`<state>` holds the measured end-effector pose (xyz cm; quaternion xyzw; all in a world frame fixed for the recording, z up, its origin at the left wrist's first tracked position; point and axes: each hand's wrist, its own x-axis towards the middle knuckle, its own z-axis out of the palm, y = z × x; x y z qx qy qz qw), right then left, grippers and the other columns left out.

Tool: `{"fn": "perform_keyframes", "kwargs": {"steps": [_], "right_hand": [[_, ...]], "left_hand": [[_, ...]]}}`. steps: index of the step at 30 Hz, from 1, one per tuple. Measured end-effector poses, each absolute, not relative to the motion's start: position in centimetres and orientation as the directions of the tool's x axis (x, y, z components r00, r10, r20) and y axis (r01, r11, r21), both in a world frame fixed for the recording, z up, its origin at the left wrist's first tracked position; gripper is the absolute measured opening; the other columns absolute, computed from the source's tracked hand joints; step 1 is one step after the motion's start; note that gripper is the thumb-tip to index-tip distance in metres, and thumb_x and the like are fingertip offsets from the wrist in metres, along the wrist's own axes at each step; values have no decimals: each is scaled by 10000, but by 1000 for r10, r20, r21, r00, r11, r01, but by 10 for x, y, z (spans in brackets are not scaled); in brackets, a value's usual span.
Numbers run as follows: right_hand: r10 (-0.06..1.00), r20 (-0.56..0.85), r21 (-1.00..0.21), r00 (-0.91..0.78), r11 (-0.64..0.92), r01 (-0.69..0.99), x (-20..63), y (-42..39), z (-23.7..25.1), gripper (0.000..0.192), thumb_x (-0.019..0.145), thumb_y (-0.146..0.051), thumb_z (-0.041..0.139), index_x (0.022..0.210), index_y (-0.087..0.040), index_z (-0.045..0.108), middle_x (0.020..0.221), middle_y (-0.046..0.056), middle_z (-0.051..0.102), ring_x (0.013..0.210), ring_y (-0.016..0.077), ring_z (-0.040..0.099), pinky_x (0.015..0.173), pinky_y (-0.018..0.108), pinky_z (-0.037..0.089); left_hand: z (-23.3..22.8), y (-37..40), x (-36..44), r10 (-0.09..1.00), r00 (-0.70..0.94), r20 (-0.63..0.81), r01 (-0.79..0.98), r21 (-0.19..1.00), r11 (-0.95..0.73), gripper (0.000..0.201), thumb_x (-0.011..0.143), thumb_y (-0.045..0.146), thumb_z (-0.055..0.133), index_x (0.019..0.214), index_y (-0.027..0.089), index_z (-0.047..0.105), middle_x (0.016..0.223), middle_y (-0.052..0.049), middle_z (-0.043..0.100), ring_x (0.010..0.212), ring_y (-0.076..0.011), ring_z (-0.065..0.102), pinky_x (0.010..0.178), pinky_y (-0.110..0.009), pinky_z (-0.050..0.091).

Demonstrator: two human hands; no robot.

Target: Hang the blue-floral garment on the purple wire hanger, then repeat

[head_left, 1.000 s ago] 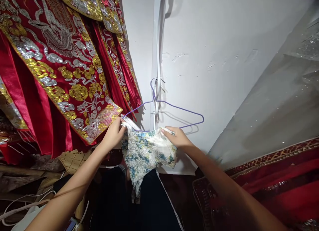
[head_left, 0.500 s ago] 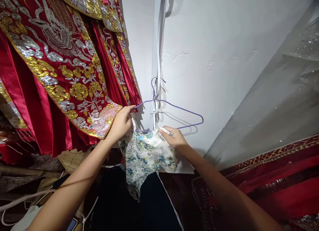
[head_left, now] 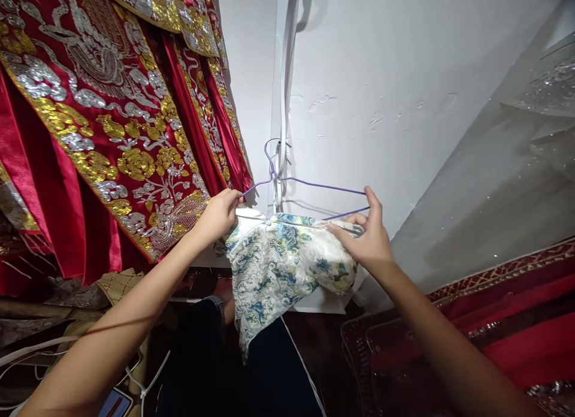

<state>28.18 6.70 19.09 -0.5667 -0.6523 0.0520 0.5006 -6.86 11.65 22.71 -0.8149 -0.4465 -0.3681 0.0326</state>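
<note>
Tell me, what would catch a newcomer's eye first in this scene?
Most striking are the red robes with gold and silver embroidery, hanging at upper left. At centre, the left hand and right hand hold a white garment with blue-green floral print at a purple wire hanger hooked on the white wall.

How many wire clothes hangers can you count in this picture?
1. The purple wire hanger hangs on the white wall. The left hand and right hand hold the floral garment at its ends. More may be hidden behind the red embroidered robes.
</note>
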Motion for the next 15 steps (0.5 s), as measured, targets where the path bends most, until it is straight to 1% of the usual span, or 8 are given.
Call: {"fn": "perform_keyframes", "kwargs": {"steps": [3,4,6,9,10,12,14,15], "right_hand": [[791,579,-645,199,295,706,292,74,198,1107,795,-553,716,1637,-197,90,843,54,683,657,228,591,701,379,484],[796,568,-644,208,272,715,294,77,201,1075,802,-567,705,1634,-193,136,871,70,692,683,234,601,709,380,485],[822,538,-633,188,247,734,296,80,205,927,822,-593,669,1586,-190,335,979,118,709,801,266,641,747,388,492],[872,480,-601,90,252,759,297,79,214,634,834,-608,641,1302,-182,687,1089,144,724,933,308,657,775,387,490],[884,463,-591,58,259,764,296,77,218,552,843,-605,634,1182,-185,749,1034,125,738,887,298,658,742,373,484],[885,465,-572,21,282,770,292,72,227,447,881,-600,591,899,-198,785,782,66,704,677,232,601,622,334,429],[870,492,-563,-5,322,761,290,67,238,505,921,-606,536,655,-207,692,558,11,535,513,157,447,534,309,330],[872,489,-569,-25,340,749,289,65,243,542,926,-616,526,590,-207,639,505,-6,451,478,134,380,514,304,292]], "left_hand": [[230,115,-70,703,355,617,761,246,-600,246,979,191,386,995,184,631,953,-92,624,884,-240,615,818,-357,486],[230,114,-71,702,360,615,765,236,-599,246,981,195,388,1012,181,632,957,-93,614,881,-241,607,815,-361,489],[232,112,-73,695,366,619,771,216,-599,251,983,197,393,1049,177,635,985,-100,593,905,-247,593,833,-375,495],[233,112,-79,646,349,679,796,149,-587,258,982,202,419,1095,186,650,1085,-123,562,1044,-278,554,927,-417,480],[234,113,-82,626,333,705,810,126,-572,259,985,213,427,1101,192,658,1123,-131,553,1093,-291,534,957,-434,468],[233,116,-88,614,296,732,832,119,-542,273,995,241,426,1121,202,665,1169,-137,554,1125,-301,527,973,-448,458],[232,119,-95,646,271,714,827,171,-536,300,1010,263,397,1148,204,657,1149,-128,594,1080,-287,570,944,-425,472],[232,121,-98,667,265,696,817,205,-539,312,1016,271,381,1164,205,648,1125,-119,621,1048,-276,595,921,-405,480]]}}
